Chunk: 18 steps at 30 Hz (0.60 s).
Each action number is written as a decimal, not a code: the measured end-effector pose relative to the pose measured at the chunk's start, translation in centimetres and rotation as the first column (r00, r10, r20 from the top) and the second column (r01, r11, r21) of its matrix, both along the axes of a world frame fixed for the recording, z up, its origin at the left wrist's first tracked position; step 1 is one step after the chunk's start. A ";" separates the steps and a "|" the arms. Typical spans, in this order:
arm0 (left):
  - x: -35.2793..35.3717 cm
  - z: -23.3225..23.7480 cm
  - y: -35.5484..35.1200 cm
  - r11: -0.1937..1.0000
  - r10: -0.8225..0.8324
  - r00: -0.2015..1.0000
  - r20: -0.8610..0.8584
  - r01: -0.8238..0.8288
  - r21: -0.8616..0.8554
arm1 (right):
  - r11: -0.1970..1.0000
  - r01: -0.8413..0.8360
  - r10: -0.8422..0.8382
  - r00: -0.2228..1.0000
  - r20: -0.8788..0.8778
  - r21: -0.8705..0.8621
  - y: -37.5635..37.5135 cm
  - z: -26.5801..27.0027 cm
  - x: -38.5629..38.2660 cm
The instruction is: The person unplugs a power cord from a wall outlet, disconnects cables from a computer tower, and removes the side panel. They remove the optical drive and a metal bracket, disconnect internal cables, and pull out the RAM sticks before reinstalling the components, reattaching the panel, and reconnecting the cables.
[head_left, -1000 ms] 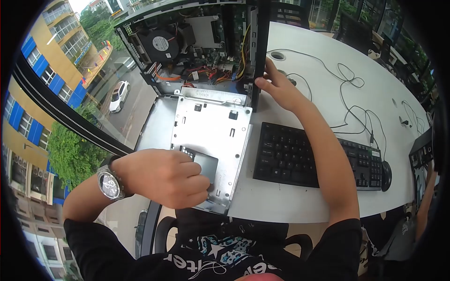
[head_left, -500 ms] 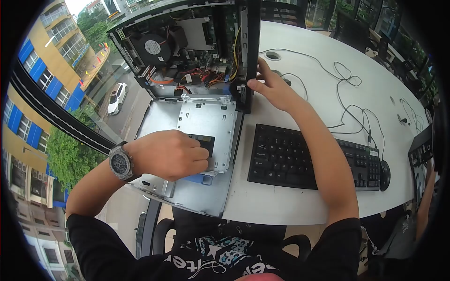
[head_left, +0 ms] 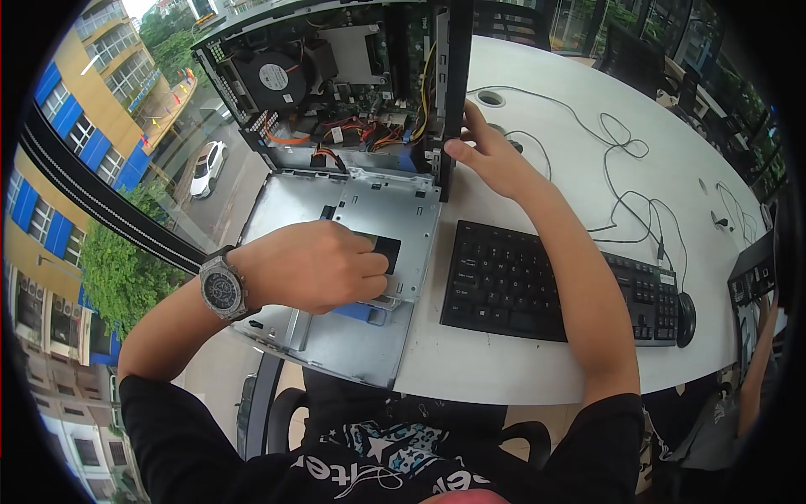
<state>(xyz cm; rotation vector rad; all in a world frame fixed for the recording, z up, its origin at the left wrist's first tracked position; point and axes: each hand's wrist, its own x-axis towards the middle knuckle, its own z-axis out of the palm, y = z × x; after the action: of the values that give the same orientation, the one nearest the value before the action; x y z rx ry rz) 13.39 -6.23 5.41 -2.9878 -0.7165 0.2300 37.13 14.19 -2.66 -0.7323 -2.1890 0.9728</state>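
An opened desktop computer case [head_left: 460, 50] stands at the table's left edge, with its fan [head_left: 273, 77] and cables showing. Below it lies a flat metal side panel [head_left: 361, 353]. My left hand [head_left: 323, 267], with a watch on the wrist, is closed on a silver metal drive bracket [head_left: 390, 206] over that panel; its fingertips are partly hidden. A dark rectangle and a blue plastic latch [head_left: 361, 313] show around the fingers. My right hand [head_left: 489, 158] holds the case's right edge, thumb toward me and the fingers partly behind it.
A black keyboard [head_left: 504, 286] lies under my right forearm, with a mouse [head_left: 687, 319] at its right end. Thin cables [head_left: 621, 197] loop across the white table [head_left: 537, 370]. A window borders the left side. Another person's arm [head_left: 758, 357] and a black device [head_left: 753, 267] are at far right.
My left hand and the metal bracket have shifted slightly right, uncovering more of the panel at the left. The right hand stays at the case edge.
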 end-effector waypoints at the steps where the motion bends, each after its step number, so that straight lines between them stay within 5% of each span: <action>1: 0.1 0.1 -0.1 1.000 0.026 1.000 -0.004 -0.026 0.009 | 1.000 0.004 -0.004 1.000 0.000 -0.009 0.0 0.0 0.0; 8: 0.2 0.0 -0.3 0.996 0.078 0.997 0.003 -0.078 0.040 | 1.000 0.019 -0.019 1.000 0.000 -0.008 -0.4 0.3 0.0; 16: -1.6 1.1 -0.6 0.976 0.155 0.960 0.232 -0.185 0.114 | 0.997 -0.064 0.066 0.996 -0.067 0.038 0.2 0.1 0.1; 18: -2.3 3.7 0.0 0.944 0.121 0.950 0.288 -0.200 0.263 | 0.999 -0.053 0.053 0.997 -0.052 -0.006 0.0 0.1 0.1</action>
<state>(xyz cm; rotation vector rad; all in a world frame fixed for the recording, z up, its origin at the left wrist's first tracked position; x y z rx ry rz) 11.14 -6.28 9.14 -2.7058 -0.9332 -0.2603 37.25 14.15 -2.51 -0.6480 -2.1702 1.0164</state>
